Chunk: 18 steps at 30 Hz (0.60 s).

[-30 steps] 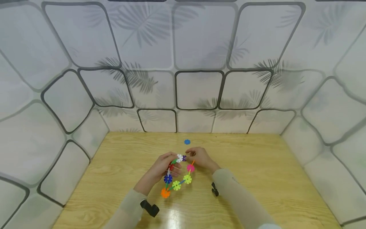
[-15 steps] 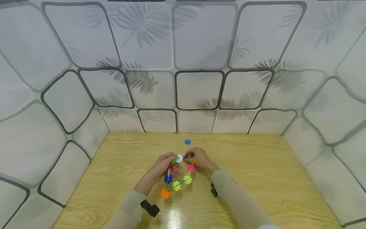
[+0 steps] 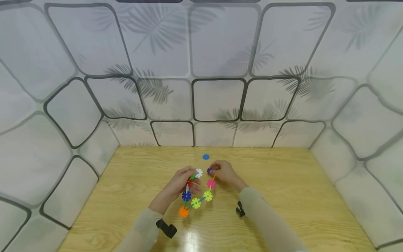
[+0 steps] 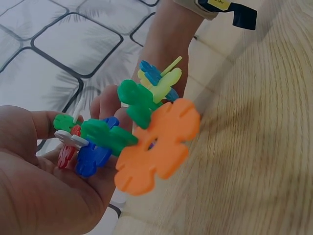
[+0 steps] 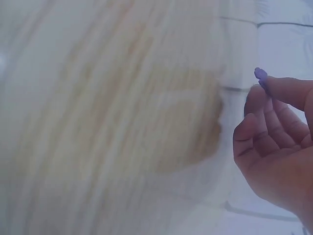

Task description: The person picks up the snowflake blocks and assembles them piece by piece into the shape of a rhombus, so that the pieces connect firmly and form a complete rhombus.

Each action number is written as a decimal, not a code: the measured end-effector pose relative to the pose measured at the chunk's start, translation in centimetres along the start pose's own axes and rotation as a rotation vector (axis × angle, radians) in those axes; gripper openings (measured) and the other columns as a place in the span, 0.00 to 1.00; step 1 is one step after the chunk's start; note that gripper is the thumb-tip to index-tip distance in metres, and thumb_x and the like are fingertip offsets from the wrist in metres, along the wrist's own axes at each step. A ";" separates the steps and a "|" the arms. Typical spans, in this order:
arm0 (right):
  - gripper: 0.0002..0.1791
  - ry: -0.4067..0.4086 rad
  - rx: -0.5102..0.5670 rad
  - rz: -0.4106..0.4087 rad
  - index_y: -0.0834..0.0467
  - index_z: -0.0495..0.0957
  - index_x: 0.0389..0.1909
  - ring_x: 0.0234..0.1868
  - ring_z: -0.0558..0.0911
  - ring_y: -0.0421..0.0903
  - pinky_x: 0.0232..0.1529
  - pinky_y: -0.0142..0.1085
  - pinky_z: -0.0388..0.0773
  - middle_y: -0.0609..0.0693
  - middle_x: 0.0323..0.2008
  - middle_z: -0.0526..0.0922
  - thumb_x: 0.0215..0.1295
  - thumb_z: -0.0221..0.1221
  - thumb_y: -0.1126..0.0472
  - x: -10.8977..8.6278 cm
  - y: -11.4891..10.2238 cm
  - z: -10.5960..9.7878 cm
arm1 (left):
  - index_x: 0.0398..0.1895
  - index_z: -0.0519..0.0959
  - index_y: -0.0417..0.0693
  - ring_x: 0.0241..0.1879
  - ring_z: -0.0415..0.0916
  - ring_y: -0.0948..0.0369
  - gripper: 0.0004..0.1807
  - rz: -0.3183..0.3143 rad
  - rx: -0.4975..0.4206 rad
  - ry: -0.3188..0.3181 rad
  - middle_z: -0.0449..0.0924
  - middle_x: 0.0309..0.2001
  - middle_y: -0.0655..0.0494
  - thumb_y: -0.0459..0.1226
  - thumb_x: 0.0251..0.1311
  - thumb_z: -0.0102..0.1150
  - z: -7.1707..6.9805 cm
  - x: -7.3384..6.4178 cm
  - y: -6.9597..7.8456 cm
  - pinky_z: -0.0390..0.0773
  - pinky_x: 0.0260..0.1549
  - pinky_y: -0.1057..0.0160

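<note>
My left hand (image 3: 178,181) grips a chain of slotted plastic snowflake discs near its upper end, by the white disc (image 3: 198,173). The chain bends down past a dark blue disc (image 3: 186,196) to an orange disc (image 3: 184,211), then back up through yellow-green discs (image 3: 196,203) to a pink disc (image 3: 211,184) with an edge-on orange one. That orange disc (image 4: 159,147) looms closest in the left wrist view. Between thumb and fingertips my right hand (image 3: 226,173) pinches a purple disc (image 5: 260,74), held apart from the white disc.
A loose light blue disc (image 3: 206,156) lies on the wooden table (image 3: 267,164) beyond the hands. Patterned walls (image 3: 217,98) enclose the table at the back and both sides. Each wrist carries a dark camera strap.
The purple disc, beside the white disc before, has come away to the right in my right hand's pinch. My left hand and the chain have barely shifted.
</note>
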State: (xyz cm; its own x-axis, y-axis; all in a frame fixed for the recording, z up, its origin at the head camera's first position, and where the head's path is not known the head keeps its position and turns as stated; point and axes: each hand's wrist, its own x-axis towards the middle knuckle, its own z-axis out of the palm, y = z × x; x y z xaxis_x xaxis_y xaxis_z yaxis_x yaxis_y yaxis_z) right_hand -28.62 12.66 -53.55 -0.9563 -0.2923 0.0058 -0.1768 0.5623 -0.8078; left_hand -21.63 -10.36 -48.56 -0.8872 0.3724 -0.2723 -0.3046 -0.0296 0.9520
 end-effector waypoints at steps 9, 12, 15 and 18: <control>0.08 0.027 0.065 -0.048 0.65 0.85 0.46 0.32 0.84 0.42 0.33 0.32 0.86 0.58 0.38 0.89 0.70 0.65 0.67 -0.6 -1.0 -2.4 | 0.47 0.74 0.44 0.25 0.86 0.62 0.11 0.022 -0.008 0.015 0.85 0.29 0.55 0.43 0.83 0.48 0.4 0.4 0.4 0.86 0.26 0.66; 0.07 0.042 0.058 -0.105 0.65 0.84 0.46 0.30 0.83 0.40 0.31 0.30 0.84 0.58 0.38 0.89 0.71 0.65 0.67 -0.8 -1.4 -3.2 | 0.47 0.74 0.44 0.25 0.86 0.61 0.11 0.023 -0.019 0.018 0.85 0.29 0.54 0.43 0.82 0.48 0.6 0.7 0.6 0.86 0.26 0.65; 0.06 0.059 0.062 -0.149 0.65 0.84 0.46 0.30 0.82 0.39 0.32 0.28 0.83 0.59 0.39 0.89 0.71 0.64 0.68 -1.0 -2.1 -3.8 | 0.48 0.74 0.45 0.25 0.86 0.61 0.11 0.018 -0.030 0.021 0.85 0.29 0.53 0.43 0.82 0.48 0.7 0.9 0.8 0.86 0.26 0.65; 0.06 0.072 0.082 -0.175 0.65 0.84 0.45 0.32 0.83 0.39 0.33 0.28 0.83 0.60 0.40 0.89 0.72 0.64 0.68 -1.4 -2.9 -4.4 | 0.49 0.74 0.45 0.25 0.86 0.61 0.11 0.017 -0.037 0.027 0.85 0.30 0.52 0.43 0.82 0.48 0.9 1.0 1.0 0.86 0.26 0.66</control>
State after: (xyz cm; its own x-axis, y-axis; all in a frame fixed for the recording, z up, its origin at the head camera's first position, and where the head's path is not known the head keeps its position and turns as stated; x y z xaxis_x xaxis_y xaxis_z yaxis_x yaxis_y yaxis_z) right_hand -27.77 14.82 -48.66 -0.9274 -0.3222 0.1900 -0.3249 0.4423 -0.8359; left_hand -22.52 -9.18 -47.77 -0.9013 0.3460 -0.2606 -0.3020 -0.0704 0.9507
